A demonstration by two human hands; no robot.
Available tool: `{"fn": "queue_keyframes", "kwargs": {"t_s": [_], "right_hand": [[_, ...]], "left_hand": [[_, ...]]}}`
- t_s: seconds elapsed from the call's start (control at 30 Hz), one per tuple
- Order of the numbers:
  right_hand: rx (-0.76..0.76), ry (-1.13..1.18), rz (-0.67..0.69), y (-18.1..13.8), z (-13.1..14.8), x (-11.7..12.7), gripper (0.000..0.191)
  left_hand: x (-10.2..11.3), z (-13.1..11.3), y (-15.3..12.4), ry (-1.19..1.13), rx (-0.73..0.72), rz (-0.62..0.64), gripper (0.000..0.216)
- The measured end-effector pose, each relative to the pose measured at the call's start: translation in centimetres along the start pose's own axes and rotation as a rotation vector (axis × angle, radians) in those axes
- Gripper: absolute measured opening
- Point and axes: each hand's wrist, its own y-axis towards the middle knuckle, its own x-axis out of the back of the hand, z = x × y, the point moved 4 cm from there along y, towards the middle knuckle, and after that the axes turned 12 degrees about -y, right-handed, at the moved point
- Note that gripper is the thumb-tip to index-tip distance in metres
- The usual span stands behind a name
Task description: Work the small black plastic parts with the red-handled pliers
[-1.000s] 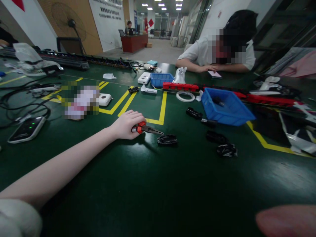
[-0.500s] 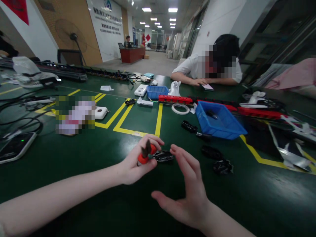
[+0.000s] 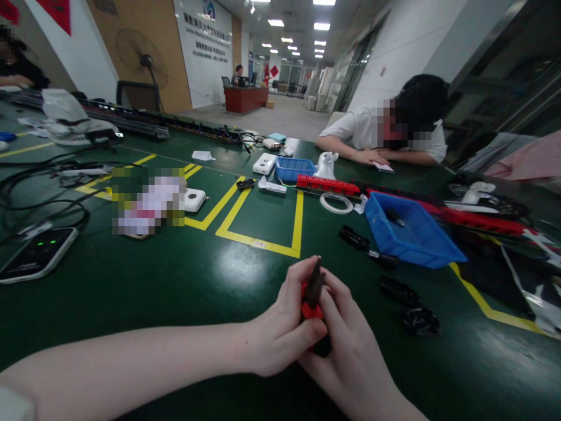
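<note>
Between my two hands stands a pair of pliers (image 3: pixel 314 289) with red-orange handles, its dark jaws pointing up and away from me. My left hand (image 3: pixel 278 333) is closed around the handles, the thumb lying across their near side. From the other side my right hand (image 3: pixel 353 333) presses its curled fingers against the pliers; its thumb is mostly hidden. The lower handles are largely covered by both hands. To the right on the green table (image 3: pixel 175 298) lie a black bundle (image 3: pixel 419 321) and a dark elongated piece (image 3: pixel 398 290).
A blue bin (image 3: pixel 412 234) with a dark item inside stands at right, black parts (image 3: pixel 354 238) beside it. Behind are a tape roll (image 3: pixel 336 203), a red strip (image 3: pixel 328 185) and a small blue tray (image 3: pixel 294 169). Phones and cables lie left. A person (image 3: pixel 355 134) leans on the far side.
My right hand, open and apart before, has closed against the pliers. My left hand moved right with them, and they turned more upright. The black piece beside my left hand is out of sight.
</note>
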Motion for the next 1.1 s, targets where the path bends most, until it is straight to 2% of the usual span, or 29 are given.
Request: {"fn": "queue_keyframes", "kwargs": {"t_s": [0.1,0.2,0.27,0.43,0.53,0.63,0.77,0.87,0.97,1.1], "right_hand": [[0.013,0.073,-0.013,0.2,-0.7,0.6,0.051],[0.049,0.084,-0.072,0.0,-0.7,0.9,0.047],[0.074,0.088,-0.107,-0.3,-0.5,0.8,0.048],[0.125,0.117,-0.214,-0.8,-0.4,1.1,0.026],[0.085,0.199,-0.268,-0.7,-0.6,2.7,0.019],[0.047,0.239,-0.305,-0.6,-0.8,4.8,0.021],[0.005,0.052,-0.271,-1.2,-2.6,6.7,0.017],[0.137,-0.114,-0.133,-2.5,-4.7,6.5,0.017],[0.121,-0.178,0.016,-3.6,-6.8,5.7,0.018],[0.1,-0.206,0.086,-3.5,-7.3,4.7,0.015]], "left_hand": [[-0.2,-0.5,0.1,0.057,-0.03,0.063,0.08],[-0.5,-1.2,0.2,0.106,-0.069,0.182,0.084],[-0.5,-1.5,0.2,0.121,-0.074,0.21,0.08],[0.2,-2.2,0.1,0.107,-0.158,0.184,0.075],[0.9,-2.6,0.2,0.112,-0.207,0.148,0.071],[2.2,-2.6,0.7,0.151,-0.169,0.074,0.06],[4.0,-2.2,1.4,0.272,-0.098,0.071,0.049],[5.0,-1.5,2.4,0.351,-0.037,0.083,0.045],[5.0,-0.3,4.0,0.476,0.011,0.139,0.044],[4.1,1.7,6.4,0.656,-0.032,0.294,0.044]]}}
